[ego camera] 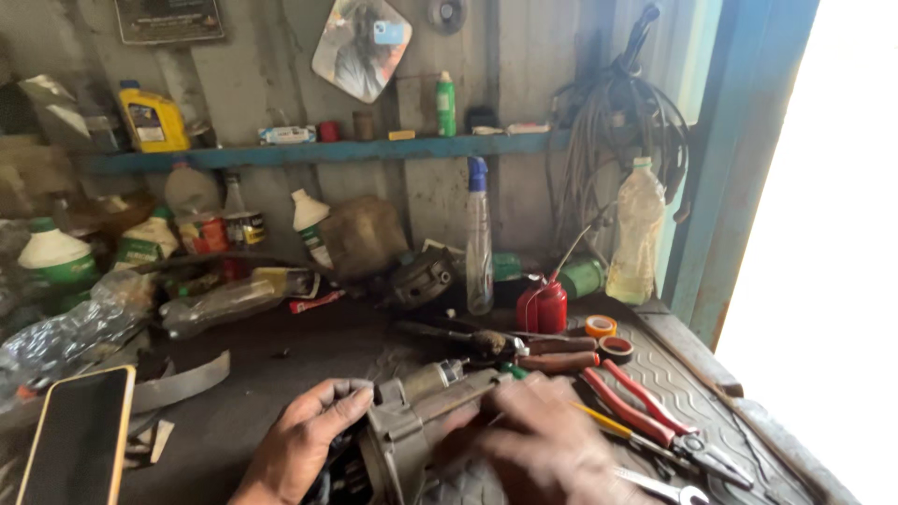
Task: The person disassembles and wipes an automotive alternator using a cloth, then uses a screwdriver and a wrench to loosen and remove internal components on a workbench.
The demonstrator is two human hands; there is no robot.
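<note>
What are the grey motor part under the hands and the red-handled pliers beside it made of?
Grey motor housing: looks like cast metal, dull, grimy, matte sheen. Red-handled pliers: dark steel jaws, handles apparently sleeved in glossy red plastic or rubber.

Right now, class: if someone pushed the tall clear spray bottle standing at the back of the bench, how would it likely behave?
The spray bottle is tall and narrow-based, so it would probably tip rather than slide. It looks like thin clear plastic, so likely light. Once down, its round body could roll toward the red oil can.
</note>
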